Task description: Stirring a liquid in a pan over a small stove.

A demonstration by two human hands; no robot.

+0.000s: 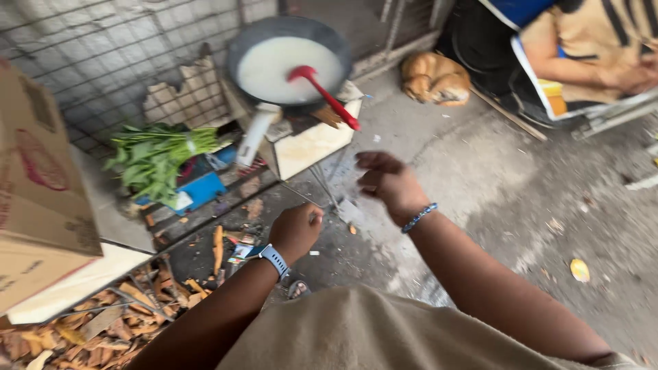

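My left hand [296,229] is curled into a loose fist above the ground, a blue watch strap on its wrist. Something small may be pinched in it, but I cannot make it out. My right hand [388,181] hovers to its right with the fingers bent and apart, holding nothing, a blue bead bracelet on the wrist. Beyond both hands a dark pan [288,62] of white liquid sits on a small stove [312,140], with a red ladle [322,92] resting in it.
A bunch of green leaves [154,157] lies left of the stove. A cardboard box [38,199] stands at far left, wood scraps [103,322] below it. A brown dog [435,79] lies on the concrete floor behind. Another person [596,48] sits at top right.
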